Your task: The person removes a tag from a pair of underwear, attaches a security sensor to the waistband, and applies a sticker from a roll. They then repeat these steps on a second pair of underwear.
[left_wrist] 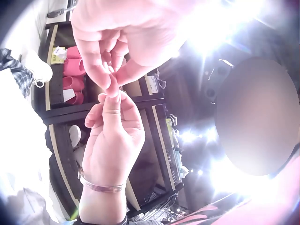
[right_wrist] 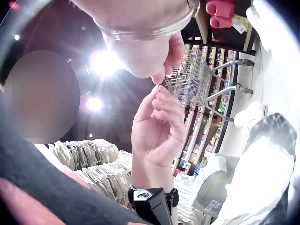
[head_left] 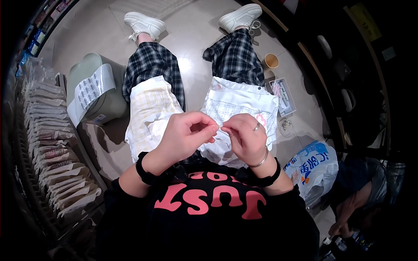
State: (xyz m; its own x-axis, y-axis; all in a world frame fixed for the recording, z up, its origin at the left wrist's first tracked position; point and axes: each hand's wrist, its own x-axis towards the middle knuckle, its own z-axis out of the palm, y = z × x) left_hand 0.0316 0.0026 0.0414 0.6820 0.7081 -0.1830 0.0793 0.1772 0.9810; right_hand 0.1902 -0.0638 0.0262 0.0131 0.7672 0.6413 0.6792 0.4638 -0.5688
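Note:
My left hand (head_left: pixel 185 135) and right hand (head_left: pixel 246 137) meet fingertip to fingertip above my lap in the head view. Thumb and forefinger of each pinch a tiny pale piece (head_left: pixel 220 127), too small to tell what it is. In the left wrist view the right hand (left_wrist: pixel 115 145) points up to meet the left hand (left_wrist: pixel 131 37). The right wrist view has the left hand (right_wrist: pixel 159 126) below, its fingertips right at those of the right hand. Under the hands, a white checked cloth with a pink heart (head_left: pixel 241 100) covers one thigh and a yellow-checked white cloth (head_left: pixel 146 98) the other.
To the right on the floor are a paper cup (head_left: pixel 271 61), a clear box of small items (head_left: pixel 292 92), a small round dish (head_left: pixel 285 126) and a plastic bag (head_left: pixel 315 167). A grey-green bin (head_left: pixel 111 100) and hanging packets (head_left: pixel 56 143) stand left. Another person's arm (head_left: pixel 355 204) shows lower right.

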